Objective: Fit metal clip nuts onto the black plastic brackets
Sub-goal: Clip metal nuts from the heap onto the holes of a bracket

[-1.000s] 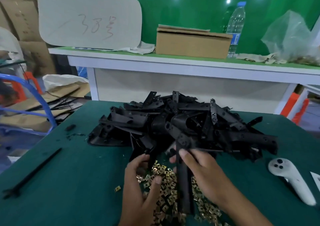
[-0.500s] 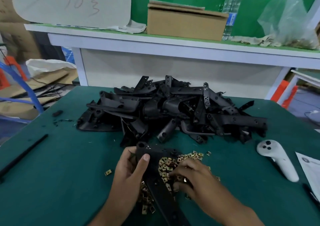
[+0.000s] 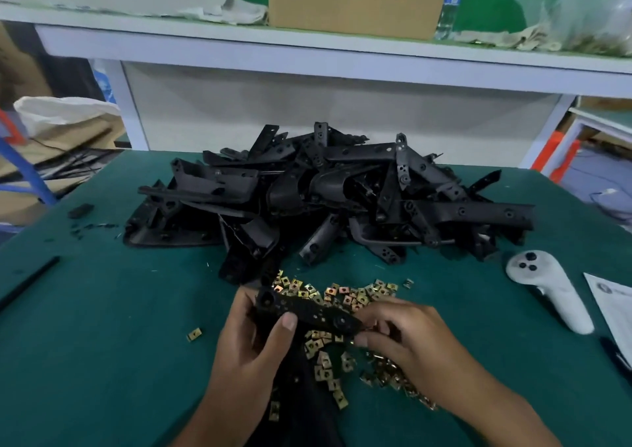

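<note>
Bracket [image 3: 304, 313] gripped in left hand [image 3: 253, 340]; right hand [image 3: 400, 337] pinched at its end, clip nut unseen. Fitting step judged underway; next, push home.

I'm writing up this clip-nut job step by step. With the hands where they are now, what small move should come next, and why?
Probably push the clip on. The left hand grips the black bracket above the clip nuts, and the right hand pinches at the bracket's right end, seemingly with a clip between its fingertips, though that is too small to confirm. Sliding it over that edge seems the natural next move.
</note>
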Motion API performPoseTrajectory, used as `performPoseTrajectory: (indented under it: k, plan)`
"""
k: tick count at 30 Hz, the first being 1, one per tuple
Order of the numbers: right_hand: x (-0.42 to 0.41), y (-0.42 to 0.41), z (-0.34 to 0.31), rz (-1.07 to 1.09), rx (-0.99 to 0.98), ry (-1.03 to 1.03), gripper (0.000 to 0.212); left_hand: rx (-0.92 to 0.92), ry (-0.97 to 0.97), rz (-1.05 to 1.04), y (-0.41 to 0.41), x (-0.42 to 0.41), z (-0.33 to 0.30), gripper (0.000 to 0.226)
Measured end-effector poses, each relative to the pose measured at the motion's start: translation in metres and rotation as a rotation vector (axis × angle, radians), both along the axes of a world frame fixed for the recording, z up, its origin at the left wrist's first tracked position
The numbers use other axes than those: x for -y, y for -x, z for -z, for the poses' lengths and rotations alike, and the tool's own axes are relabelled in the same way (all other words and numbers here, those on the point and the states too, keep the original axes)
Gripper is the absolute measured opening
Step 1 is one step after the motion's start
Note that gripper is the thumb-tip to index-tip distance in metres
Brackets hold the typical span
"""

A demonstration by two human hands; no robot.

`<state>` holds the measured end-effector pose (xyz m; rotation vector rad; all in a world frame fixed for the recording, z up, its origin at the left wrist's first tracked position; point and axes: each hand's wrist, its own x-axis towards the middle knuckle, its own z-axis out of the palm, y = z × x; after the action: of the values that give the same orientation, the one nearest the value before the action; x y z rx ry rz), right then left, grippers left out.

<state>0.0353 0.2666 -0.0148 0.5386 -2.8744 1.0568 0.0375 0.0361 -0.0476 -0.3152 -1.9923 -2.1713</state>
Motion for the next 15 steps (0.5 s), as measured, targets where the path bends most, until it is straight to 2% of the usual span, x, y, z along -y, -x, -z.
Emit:
performPoseTrajectory:
  k: [3, 6, 12, 15]
  plan:
    - [-0.001, 0.000, -0.007, 0.104, 0.014, 0.148, 0.007, -0.021, 0.028, 0.005, -0.001, -0.001, -0.001, 0.041]
    - [0.000, 0.000, -0.012, 0.180, 0.111, 0.346, 0.015, -0.035, 0.072, 0.013, -0.005, -0.004, -0.002, 0.041]
    - [0.001, 0.002, -0.015, 0.299, 0.537, 1.026, 0.024, -0.054, 0.160, 0.002, -0.007, -0.005, -0.008, 0.037]
    - [0.000, 0.005, -0.013, 0.304, 0.644, 1.182, 0.026, -0.078, 0.220, 0.003, -0.007, -0.005, -0.009, 0.034]
